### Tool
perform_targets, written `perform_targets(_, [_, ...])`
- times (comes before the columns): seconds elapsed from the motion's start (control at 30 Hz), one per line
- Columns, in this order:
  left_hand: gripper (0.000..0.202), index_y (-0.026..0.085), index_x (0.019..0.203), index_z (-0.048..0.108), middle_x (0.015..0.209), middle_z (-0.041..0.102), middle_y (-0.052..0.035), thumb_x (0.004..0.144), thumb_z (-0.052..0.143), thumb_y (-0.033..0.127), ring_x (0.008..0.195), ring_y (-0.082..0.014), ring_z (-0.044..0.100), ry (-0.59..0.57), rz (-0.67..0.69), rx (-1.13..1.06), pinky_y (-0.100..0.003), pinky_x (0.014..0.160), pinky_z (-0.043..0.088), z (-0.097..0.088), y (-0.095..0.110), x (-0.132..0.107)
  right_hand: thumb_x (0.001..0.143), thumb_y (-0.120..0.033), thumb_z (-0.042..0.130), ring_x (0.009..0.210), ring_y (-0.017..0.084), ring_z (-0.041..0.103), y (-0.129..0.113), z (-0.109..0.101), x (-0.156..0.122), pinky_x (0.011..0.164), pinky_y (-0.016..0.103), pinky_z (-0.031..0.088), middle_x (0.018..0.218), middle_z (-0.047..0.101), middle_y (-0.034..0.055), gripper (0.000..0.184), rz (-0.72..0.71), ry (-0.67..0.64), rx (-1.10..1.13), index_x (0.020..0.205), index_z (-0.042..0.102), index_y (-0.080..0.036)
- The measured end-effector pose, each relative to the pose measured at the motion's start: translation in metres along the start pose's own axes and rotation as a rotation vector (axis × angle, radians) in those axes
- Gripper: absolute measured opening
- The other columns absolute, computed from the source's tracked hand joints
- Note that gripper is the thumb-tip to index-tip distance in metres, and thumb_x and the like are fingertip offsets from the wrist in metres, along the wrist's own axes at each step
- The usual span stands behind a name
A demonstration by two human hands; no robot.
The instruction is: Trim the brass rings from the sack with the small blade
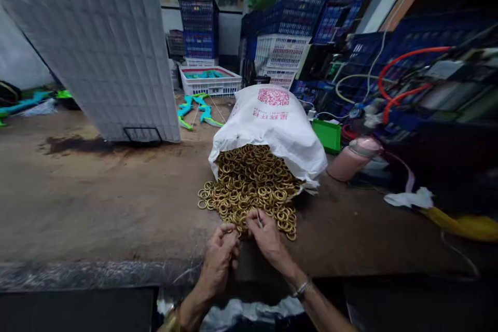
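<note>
A heap of brass-coloured rings spills from the mouth of a white woven sack onto the table. My left hand is at the near edge of the heap, its fingers curled and pinched together; what they hold, if anything, is too small to make out. Close by on the right, my right hand has its thumb and fingers closed at the nearest rings. A thin dark sliver shows between those fingers, but its kind is unclear.
A tall white ribbed panel stands at the left. Behind it are blue and green toy bows and a white crate. On the right are a green tray, a pink bottle and orange hoses.
</note>
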State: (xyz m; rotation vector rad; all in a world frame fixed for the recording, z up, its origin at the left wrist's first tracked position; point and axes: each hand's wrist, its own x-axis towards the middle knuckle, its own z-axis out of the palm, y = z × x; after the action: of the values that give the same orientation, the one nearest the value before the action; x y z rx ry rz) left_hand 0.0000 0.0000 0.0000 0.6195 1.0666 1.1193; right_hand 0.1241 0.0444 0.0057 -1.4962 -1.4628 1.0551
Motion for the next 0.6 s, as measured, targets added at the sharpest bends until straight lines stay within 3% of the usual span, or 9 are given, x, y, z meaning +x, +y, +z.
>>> perform_targets(0.13, [0.031,0.016,0.081,0.054,0.048,0.044,0.0076,0.069,0.061,0.044,0.038,-0.0052,0.034,-0.006,0.020,0.122,-0.016,0.039,0.029,0.010,0.008,0.001,0.071,-0.033,0.046,0.052,0.010,0.043,-0.003,-0.003,-0.015,0.054,0.022,0.035,0.054,0.048,-0.0050,0.015,0.078,-0.079,0.100,0.067,0.049,-0.019])
perform_targets(0.23, [0.023,0.015,0.067,0.057,0.058,0.054,0.0017,0.073,0.058,0.037,0.053,-0.0089,0.047,-0.040,0.165,0.209,-0.020,0.054,0.039,0.011,0.008,0.001,0.073,-0.035,0.046,0.050,0.009,0.041,-0.006,-0.006,-0.021,0.052,0.021,0.034,0.052,0.048,-0.0051,0.017,0.095,-0.128,0.132,0.066,0.049,-0.019])
perform_targets(0.37, [0.016,0.016,0.072,0.062,0.066,0.060,-0.0017,0.077,0.053,0.028,0.064,-0.0137,0.053,-0.076,0.427,0.456,-0.024,0.065,0.041,0.005,0.004,0.000,0.075,-0.041,0.046,0.053,0.010,0.043,-0.011,-0.008,-0.023,0.053,0.022,0.035,0.054,0.048,-0.0040,0.025,0.065,-0.159,0.108,0.065,0.049,-0.018])
perform_targets(0.43, [0.014,0.017,0.077,0.063,0.069,0.061,-0.0022,0.077,0.053,0.026,0.066,-0.0143,0.054,-0.075,0.483,0.518,-0.025,0.067,0.041,0.003,0.002,-0.001,0.075,-0.042,0.045,0.053,0.010,0.042,-0.013,-0.008,-0.023,0.053,0.022,0.035,0.054,0.046,-0.0040,0.027,0.069,-0.164,0.101,0.063,0.049,-0.018])
perform_targets(0.5, [0.014,0.017,0.079,0.062,0.071,0.061,-0.0017,0.078,0.052,0.027,0.066,-0.0135,0.054,-0.078,0.436,0.498,-0.023,0.065,0.041,0.002,0.003,-0.002,0.075,-0.042,0.045,0.053,0.010,0.041,-0.014,-0.007,-0.023,0.053,0.022,0.034,0.054,0.045,-0.0045,0.027,0.079,-0.157,0.089,0.062,0.048,-0.018])
perform_targets(0.6, [0.018,0.017,0.077,0.058,0.059,0.051,0.0030,0.079,0.050,0.033,0.051,-0.0082,0.045,-0.119,0.232,0.388,-0.019,0.050,0.036,0.003,0.004,-0.002,0.073,-0.038,0.047,0.055,0.010,0.039,-0.015,-0.007,-0.023,0.054,0.022,0.033,0.054,0.043,-0.0052,0.024,0.077,-0.122,0.044,0.059,0.047,-0.019])
